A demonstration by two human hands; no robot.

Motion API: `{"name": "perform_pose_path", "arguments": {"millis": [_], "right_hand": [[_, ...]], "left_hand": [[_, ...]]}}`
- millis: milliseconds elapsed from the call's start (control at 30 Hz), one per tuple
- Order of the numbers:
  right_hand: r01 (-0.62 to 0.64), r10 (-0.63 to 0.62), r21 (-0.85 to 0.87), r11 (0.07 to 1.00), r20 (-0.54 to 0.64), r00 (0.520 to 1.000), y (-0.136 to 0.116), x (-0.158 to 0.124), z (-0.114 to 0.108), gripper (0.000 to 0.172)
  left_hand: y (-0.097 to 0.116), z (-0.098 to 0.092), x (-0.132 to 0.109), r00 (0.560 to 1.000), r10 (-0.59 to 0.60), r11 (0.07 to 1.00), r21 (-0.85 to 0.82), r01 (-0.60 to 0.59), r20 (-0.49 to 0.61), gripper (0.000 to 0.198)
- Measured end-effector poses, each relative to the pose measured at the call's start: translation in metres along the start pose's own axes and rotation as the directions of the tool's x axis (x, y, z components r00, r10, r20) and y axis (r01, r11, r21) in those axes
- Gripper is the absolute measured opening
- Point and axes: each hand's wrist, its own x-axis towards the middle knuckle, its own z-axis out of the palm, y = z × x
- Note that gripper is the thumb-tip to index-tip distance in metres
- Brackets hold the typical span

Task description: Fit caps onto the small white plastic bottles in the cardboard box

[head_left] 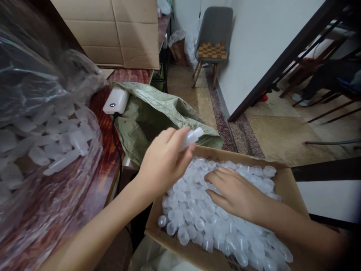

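Note:
My left hand [166, 160] is closed around a small translucent plastic bottle [191, 138], its narrower neck end pointing to the right. The bottle is above the far left edge of a cardboard box [296, 192]. Many clear plastic caps [200, 224] fill the box. Over these caps lies my right hand [237, 192], its thumb and fingers apart and its fingertips among them; I see nothing held in it. On the left, more frosted bottles [63, 162] lie in a clear plastic bag [42, 86].
On the reddish table [98, 184], a white device [116, 101] with a black cable sits by an open green woven sack [169, 105]. A large cardboard panel [113, 34] stands behind. Farther off are a grey chair [214, 30] and a seated person's leg [313, 81].

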Motion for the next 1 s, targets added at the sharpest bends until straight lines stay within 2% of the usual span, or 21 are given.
{"name": "perform_pose_path", "arguments": {"millis": [67,100,133,167,233,267,300,333,367,400,433,500,567,600,633,700,767,833,900,933,1000], "right_hand": [[-0.095,0.106,0.213,0.973,-0.043,0.993,0.001,0.000,-0.009,0.007],[-0.146,0.168,0.392,0.908,-0.022,0.986,0.002,0.000,-0.013,0.008],[-0.189,0.219,0.587,0.787,0.022,0.976,0.003,0.000,-0.017,0.008],[-0.216,0.250,0.754,0.620,0.072,0.966,0.005,0.000,-0.021,0.009],[-0.201,0.279,0.933,0.298,0.116,0.953,0.008,-0.001,-0.024,0.012],[-0.164,0.308,0.968,0.189,0.100,0.946,0.010,-0.001,-0.025,0.015],[-0.120,0.342,0.985,0.124,0.071,0.937,0.011,-0.002,-0.025,0.017],[-0.076,0.369,0.992,0.099,0.035,0.929,0.012,-0.002,-0.025,0.019],[-0.041,0.388,0.993,0.108,-0.004,0.921,0.012,-0.003,-0.025,0.020],[-0.014,0.401,0.988,0.156,-0.050,0.915,0.011,-0.005,-0.025,0.021],[0.007,0.410,0.969,0.249,-0.112,0.905,0.010,-0.006,-0.026,0.021],[0.042,0.380,0.846,0.532,-0.283,0.881,0.006,-0.010,-0.027,0.020],[0.094,0.235,0.603,0.792,-0.443,0.865,0.001,-0.013,-0.027,0.019],[0.144,0.130,0.475,0.868,-0.497,0.858,-0.001,-0.015,-0.027,0.020],[0.207,0.023,0.369,0.906,-0.532,0.846,-0.002,-0.016,-0.027,0.022],[0.329,-0.149,0.227,0.917,-0.571,0.808,-0.004,-0.017,-0.026,0.029],[0.351,-0.197,0.160,0.923,-0.587,0.785,-0.005,-0.017,-0.026,0.026],[0.270,-0.118,0.201,0.942,-0.553,0.825,-0.006,-0.016,-0.027,0.006],[0.177,-0.015,0.279,0.944,-0.500,0.866,-0.006,-0.016,-0.030,0.032],[0.172,-0.006,0.274,0.946,-0.515,0.857,-0.005,-0.017,-0.031,0.040],[0.251,-0.114,0.150,0.956,-0.600,0.792,-0.003,-0.018,-0.031,0.046]], "left_hand": [[0.008,-0.002,-0.002,0.994,-0.009,0.984,-0.175,0.027,0.106,0.032],[0.011,-0.003,-0.003,0.987,-0.023,0.967,-0.246,0.061,0.156,0.031],[0.013,-0.004,-0.004,0.978,-0.041,0.946,-0.307,0.104,0.207,0.030],[0.015,-0.004,-0.005,0.965,-0.056,0.921,-0.361,0.149,0.256,0.028],[0.019,-0.004,-0.006,0.938,-0.069,0.868,-0.443,0.225,0.340,0.024],[0.021,-0.004,-0.007,0.928,-0.070,0.845,-0.472,0.249,0.365,0.022],[0.022,-0.003,-0.007,0.921,-0.071,0.827,-0.493,0.270,0.384,0.019],[0.024,-0.003,-0.007,0.913,-0.077,0.812,-0.506,0.290,0.400,0.017],[0.025,-0.002,-0.007,0.906,-0.085,0.799,-0.515,0.310,0.414,0.015],[0.026,-0.002,-0.007,0.899,-0.090,0.787,-0.522,0.327,0.428,0.015],[0.027,-0.002,-0.007,0.891,-0.093,0.773,-0.532,0.345,0.443,0.015],[0.028,-0.002,-0.008,0.869,-0.104,0.728,-0.559,0.398,0.484,0.016],[0.028,0.000,-0.009,0.838,-0.122,0.656,-0.591,0.470,0.531,0.020],[0.027,0.002,-0.010,0.816,-0.135,0.606,-0.605,0.516,0.561,0.026],[0.027,0.004,-0.011,0.790,-0.151,0.550,-0.614,0.566,0.594,0.033],[0.028,0.009,-0.013,0.730,-0.182,0.438,-0.610,0.660,0.659,0.046],[0.030,0.013,-0.015,0.689,-0.206,0.381,-0.591,0.711,0.695,0.054],[0.032,0.014,-0.015,0.720,-0.222,0.441,-0.592,0.675,0.657,0.053],[0.035,0.012,-0.014,0.790,-0.219,0.553,-0.594,0.584,0.573,0.051],[0.035,0.010,-0.013,0.820,-0.211,0.602,-0.591,0.538,0.532,0.049],[0.034,0.005,-0.011,0.851,-0.191,0.650,-0.586,0.483,0.490,0.049]]}}
